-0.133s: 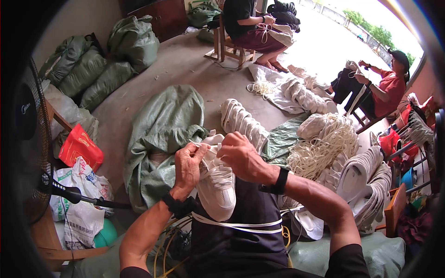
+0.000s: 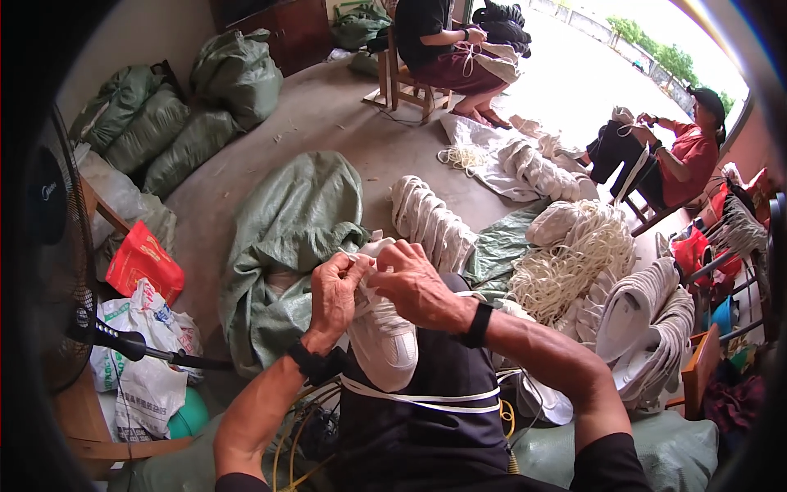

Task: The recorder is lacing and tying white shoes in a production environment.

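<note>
A white sneaker (image 2: 384, 354) rests on my lap with its toe toward me. White laces cross its front. At the top of the lacing, my left hand (image 2: 332, 293) pinches a white shoelace (image 2: 354, 255) between thumb and fingers. Close against it, my right hand (image 2: 415, 284) has its fingers curled over the shoe's upper opening. What the right fingertips grip there is hidden by the hand. A loop of white cord (image 2: 426, 401) runs across my dark-clothed thighs, just below the toe.
Stacked white shoes (image 2: 430, 220) and a heap of pale laces (image 2: 553, 275) lie ahead and right. A green sack (image 2: 287, 217) sits ahead left. A fan (image 2: 61, 213) stands at left. Two people (image 2: 430, 37) sit farther off, handling pale shoes.
My right hand has shifted left and slightly down, closer to my left hand at the lacing. The left hand and the sneaker have stayed nearly in place.
</note>
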### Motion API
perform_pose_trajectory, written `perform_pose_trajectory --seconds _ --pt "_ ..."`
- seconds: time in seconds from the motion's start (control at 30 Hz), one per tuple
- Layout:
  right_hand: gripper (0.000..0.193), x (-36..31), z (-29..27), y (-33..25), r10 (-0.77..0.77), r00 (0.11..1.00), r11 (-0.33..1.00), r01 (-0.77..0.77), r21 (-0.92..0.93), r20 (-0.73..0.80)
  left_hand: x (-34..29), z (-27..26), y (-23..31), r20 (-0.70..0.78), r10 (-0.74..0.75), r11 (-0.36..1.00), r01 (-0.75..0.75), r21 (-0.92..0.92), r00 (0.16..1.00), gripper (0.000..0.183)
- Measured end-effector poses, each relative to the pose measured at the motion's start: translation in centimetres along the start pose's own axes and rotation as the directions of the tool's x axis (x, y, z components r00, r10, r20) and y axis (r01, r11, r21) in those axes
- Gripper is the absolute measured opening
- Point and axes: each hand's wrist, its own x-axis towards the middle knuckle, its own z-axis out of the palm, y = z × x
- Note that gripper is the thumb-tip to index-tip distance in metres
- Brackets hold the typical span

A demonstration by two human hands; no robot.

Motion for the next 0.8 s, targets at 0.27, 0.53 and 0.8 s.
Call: perform_pose_trajectory --seconds 0.27,0.53,0.8 --pt "0.018 -0.9 0.1 0.4 -0.017 0.999 0.995 0.014 -0.102 -0.028 0.2 -0.8 -0.1 0.041 0.035 0.998 -0.033 -0.043 0.999 0.024" --pt "0.004 -8.3 -10.7 9.9 0.427 0.780 0.811 -0.554 -0.186 -0.458 0.3 -1.5 0.0 0.129 -0.024 0.998 0.032 -0.059 0.991 0.025" --pt "0.007 -12.8 -13.7 12.3 0.583 0.644 0.693 -0.712 -0.110 -0.496 0.4 -1.3 -0.1 0.137 -0.030 0.996 0.041 -0.080 0.990 0.024"
